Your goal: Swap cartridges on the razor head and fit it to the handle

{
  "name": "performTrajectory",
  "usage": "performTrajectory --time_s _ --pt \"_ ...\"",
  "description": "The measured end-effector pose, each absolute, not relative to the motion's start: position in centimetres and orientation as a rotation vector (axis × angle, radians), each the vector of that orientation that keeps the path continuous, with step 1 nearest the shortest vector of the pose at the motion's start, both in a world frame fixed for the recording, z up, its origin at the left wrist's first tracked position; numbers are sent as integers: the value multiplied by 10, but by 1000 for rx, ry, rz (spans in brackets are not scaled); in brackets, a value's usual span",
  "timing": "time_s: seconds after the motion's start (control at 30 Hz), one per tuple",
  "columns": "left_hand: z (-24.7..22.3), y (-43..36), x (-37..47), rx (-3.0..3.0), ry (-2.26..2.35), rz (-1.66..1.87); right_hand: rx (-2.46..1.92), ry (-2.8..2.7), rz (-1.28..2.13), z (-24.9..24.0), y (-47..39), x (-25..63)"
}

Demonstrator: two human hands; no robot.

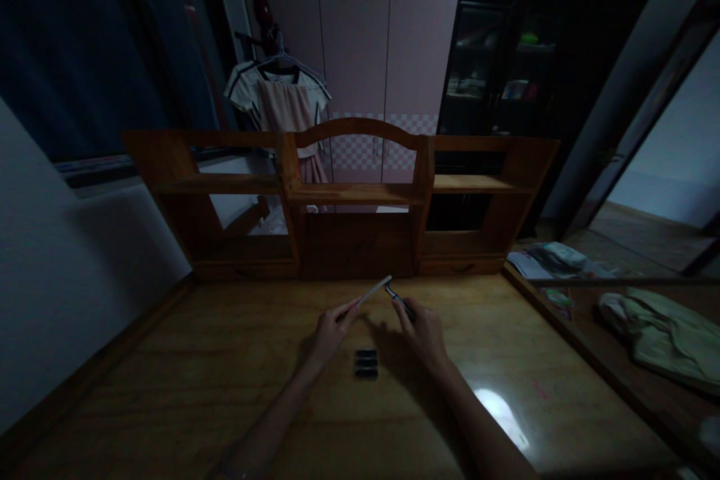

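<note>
Above the wooden desktop, my left hand (333, 326) is closed in a pinch on a thin pale stick (373, 290). The stick slants up and to the right; its exact kind is too dim to make out. My right hand (423, 330) is wrapped round the dark handle of a razor (394, 295), whose head points up and left. The razor's head and the stick's far end nearly meet; whether they touch I cannot tell. Below and between my hands lies a small dark pack (366, 364) with three black sections, flat on the desktop.
A wooden shelf unit (360, 199) rises along the back of the desk (236, 382). Light glares off the desktop by my right forearm. Beyond the right edge lie papers (540, 262) and a green cloth item (669, 334). A white wall (84, 255) borders the left side.
</note>
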State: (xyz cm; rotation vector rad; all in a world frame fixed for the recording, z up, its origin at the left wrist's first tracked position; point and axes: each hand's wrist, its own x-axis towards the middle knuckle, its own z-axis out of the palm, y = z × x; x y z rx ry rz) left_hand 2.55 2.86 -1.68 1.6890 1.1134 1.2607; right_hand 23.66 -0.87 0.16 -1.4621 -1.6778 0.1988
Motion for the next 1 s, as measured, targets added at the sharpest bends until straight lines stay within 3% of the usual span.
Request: performTrajectory --time_s 0.37,1.0 --pt "-18 29 20 1875 1374 1264 -1350 -1676 217 7 -12 234" --pt "-23 36 21 1729 1122 1273 -1406 -1653 211 6 -9 235"
